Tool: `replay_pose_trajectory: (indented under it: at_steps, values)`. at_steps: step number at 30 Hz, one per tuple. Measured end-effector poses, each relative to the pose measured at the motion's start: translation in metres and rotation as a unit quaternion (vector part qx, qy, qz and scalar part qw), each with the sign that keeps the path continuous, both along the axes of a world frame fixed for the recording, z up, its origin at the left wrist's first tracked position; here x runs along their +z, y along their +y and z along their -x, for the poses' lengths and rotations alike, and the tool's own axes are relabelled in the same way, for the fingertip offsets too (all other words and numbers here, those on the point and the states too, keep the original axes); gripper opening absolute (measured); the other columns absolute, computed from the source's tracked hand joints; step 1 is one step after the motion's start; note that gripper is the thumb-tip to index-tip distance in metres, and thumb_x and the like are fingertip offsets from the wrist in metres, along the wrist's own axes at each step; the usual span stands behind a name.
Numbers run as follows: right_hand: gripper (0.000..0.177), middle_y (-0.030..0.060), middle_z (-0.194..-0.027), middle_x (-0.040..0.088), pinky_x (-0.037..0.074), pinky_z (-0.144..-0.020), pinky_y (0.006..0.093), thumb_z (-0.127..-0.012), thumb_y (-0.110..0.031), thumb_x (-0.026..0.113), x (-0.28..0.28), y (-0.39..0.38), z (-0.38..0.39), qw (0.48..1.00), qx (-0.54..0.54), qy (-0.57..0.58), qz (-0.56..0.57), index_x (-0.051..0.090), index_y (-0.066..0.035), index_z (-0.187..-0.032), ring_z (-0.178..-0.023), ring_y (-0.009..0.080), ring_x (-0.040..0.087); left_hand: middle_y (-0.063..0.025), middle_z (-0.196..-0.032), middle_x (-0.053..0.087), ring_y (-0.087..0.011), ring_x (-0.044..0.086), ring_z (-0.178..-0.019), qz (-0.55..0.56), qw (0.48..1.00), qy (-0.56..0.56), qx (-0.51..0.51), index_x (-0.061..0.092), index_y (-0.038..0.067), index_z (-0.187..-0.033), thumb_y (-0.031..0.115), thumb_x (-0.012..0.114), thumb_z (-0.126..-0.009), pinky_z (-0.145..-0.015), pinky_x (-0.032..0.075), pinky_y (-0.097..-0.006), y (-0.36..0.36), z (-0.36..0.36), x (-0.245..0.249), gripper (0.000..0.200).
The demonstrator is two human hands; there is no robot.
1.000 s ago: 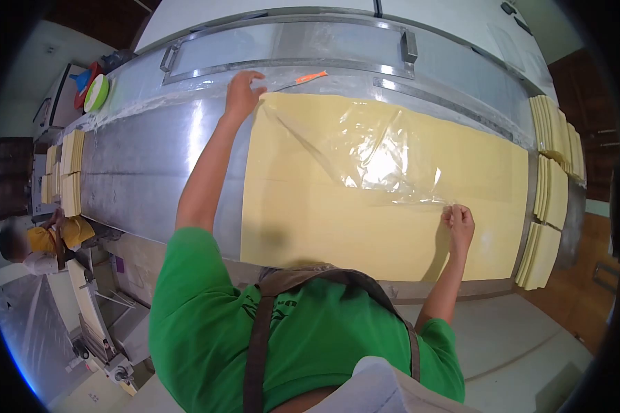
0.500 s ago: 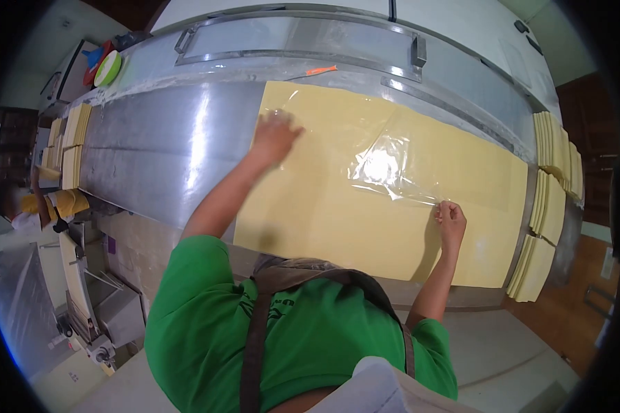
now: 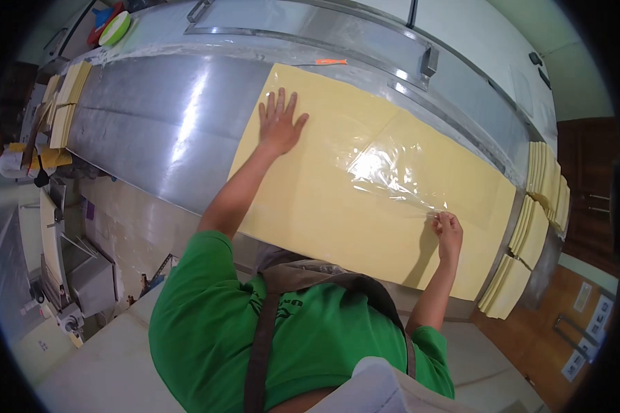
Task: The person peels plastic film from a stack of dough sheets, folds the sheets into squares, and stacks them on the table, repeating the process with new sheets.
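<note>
A wide, thin yellow sheet (image 3: pixel 310 193), which looks like rolled dough, lies flat on the metal worktable. Clear, shiny plastic film (image 3: pixel 386 168) covers its upper part, wrinkled near the middle. My left hand (image 3: pixel 280 129) rests palm down with fingers spread at the sheet's upper left, over the film's left end. At the lower right, my right hand (image 3: pixel 449 234) pinches the film's near edge and holds it slightly off the sheet.
An orange-handled tool (image 3: pixel 331 62) lies behind the sheet. Folded yellow stacks (image 3: pixel 528 230) stand at the right end, with more stacks (image 3: pixel 69 110) at the far left. A green bowl (image 3: pixel 114 29) sits at the back left. Another person (image 3: pixel 31 160) is at the left.
My left hand, blurred before, now lies flat with its fingers spread. My right hand keeps its pinch on the film. The whole view has tilted a little.
</note>
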State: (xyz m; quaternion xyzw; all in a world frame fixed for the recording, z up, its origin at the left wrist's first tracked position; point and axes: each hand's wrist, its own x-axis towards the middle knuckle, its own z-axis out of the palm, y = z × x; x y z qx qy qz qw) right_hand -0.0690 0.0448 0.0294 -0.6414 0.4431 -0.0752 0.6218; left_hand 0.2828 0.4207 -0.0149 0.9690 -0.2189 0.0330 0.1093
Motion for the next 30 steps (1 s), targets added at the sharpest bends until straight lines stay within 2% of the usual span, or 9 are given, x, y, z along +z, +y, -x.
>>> replay_pose_trajectory:
  at_steps: [5,9,11,14,17,21,25,28,30]
  values:
    - [0.016,0.0048,-0.088,0.067,0.049,-0.070,0.0260,-0.099,-0.021,0.056,0.029,-0.088,0.060,0.998,-0.060,-0.009,-0.002,0.063,-0.006,-0.097,-0.074,0.0117,0.061,-0.0160,-0.161,0.020,-0.0356,0.014,-0.149,0.000,0.999,-0.033,-0.021,0.030,0.016,-0.154,0.054,0.039,-0.100,-0.120,0.009,-0.0545,0.010,-0.007,-0.009,0.067]
    - [0.027,0.0071,-0.082,0.062,0.050,-0.063,0.0288,-0.099,-0.023,0.047,0.021,-0.277,0.192,0.976,-0.115,-0.176,-0.064,0.059,-0.001,-0.090,-0.070,0.0150,0.059,-0.0182,-0.159,0.024,-0.0375,0.016,-0.149,-0.022,0.997,-0.065,-0.034,0.033,0.016,-0.153,0.057,0.041,-0.098,-0.119,0.011,-0.0556,0.002,-0.009,-0.016,0.068]
    - [0.026,0.0074,-0.082,0.062,0.048,-0.061,0.0285,-0.099,-0.024,0.047,0.094,-0.289,0.208,0.968,-0.236,-0.013,0.085,0.058,-0.002,-0.089,-0.067,0.0146,0.059,-0.0196,-0.159,0.025,-0.0407,0.016,-0.148,-0.011,1.000,0.010,-0.010,0.036,0.015,-0.152,0.057,0.044,-0.097,-0.117,0.011,-0.0594,-0.007,-0.008,0.000,0.069]
    - [0.023,0.0064,-0.086,0.064,0.047,-0.063,0.0271,-0.099,-0.025,0.050,0.127,-0.314,0.220,0.973,-0.193,0.007,0.127,0.059,-0.004,-0.101,-0.066,0.0126,0.059,-0.0201,-0.159,0.025,-0.0440,0.016,-0.147,-0.108,0.992,-0.066,-0.009,0.037,0.014,-0.151,0.055,0.047,-0.096,-0.116,0.011,-0.0621,-0.090,0.039,0.030,0.069]
    - [0.022,0.0051,-0.089,0.065,0.049,-0.065,0.0270,-0.100,-0.025,0.050,0.126,-0.321,0.202,0.974,-0.176,-0.001,0.141,0.058,-0.005,-0.107,-0.066,0.0112,0.060,-0.0174,-0.160,0.022,-0.0439,0.012,-0.148,0.012,0.966,-0.014,-0.260,0.038,0.016,-0.150,0.051,0.047,-0.097,-0.116,0.010,-0.0624,-0.218,0.133,0.032,0.065]
    - [0.021,0.0051,-0.088,0.063,0.049,-0.065,0.0264,-0.100,-0.024,0.052,0.113,-0.356,0.249,0.975,-0.184,-0.015,0.123,0.058,-0.006,-0.110,-0.068,0.0112,0.060,-0.0157,-0.161,0.022,-0.0454,0.012,-0.147,0.043,0.943,0.029,-0.329,0.036,0.015,-0.151,0.047,0.044,-0.099,-0.116,0.008,-0.0632,-0.330,0.205,0.034,0.062]
    - [0.023,0.0044,-0.093,0.061,0.051,-0.070,0.0264,-0.099,-0.017,0.049,0.103,-0.451,0.466,0.938,-0.305,-0.041,0.162,0.059,-0.003,-0.115,-0.079,0.0147,0.063,-0.0147,-0.161,0.022,-0.0471,0.014,-0.146,0.010,0.955,0.022,-0.296,0.035,0.016,-0.152,0.047,0.042,-0.100,-0.115,0.008,-0.0659,-0.356,0.220,0.022,0.061]
    - [0.026,0.0032,-0.083,0.061,0.049,-0.070,0.0272,-0.095,-0.017,0.049,0.186,-0.473,0.679,0.879,-0.390,0.022,0.272,0.064,0.000,-0.107,-0.074,0.0131,0.059,-0.0136,-0.161,0.022,-0.0465,0.012,-0.147,0.006,0.954,0.016,-0.299,0.034,0.017,-0.152,0.048,0.042,-0.100,-0.115,0.006,-0.0666,-0.355,0.222,0.020,0.061]
    - [0.038,-0.0011,-0.079,0.057,0.036,-0.056,0.0234,-0.094,-0.035,0.058,0.269,-0.460,0.797,0.835,-0.436,0.179,0.285,0.065,-0.003,-0.112,-0.061,0.0080,0.042,-0.0135,-0.161,0.021,-0.0462,0.010,-0.147,-0.005,0.954,0.021,-0.299,0.034,0.018,-0.152,0.048,0.042,-0.100,-0.115,0.005,-0.0657,-0.355,0.224,0.024,0.061]
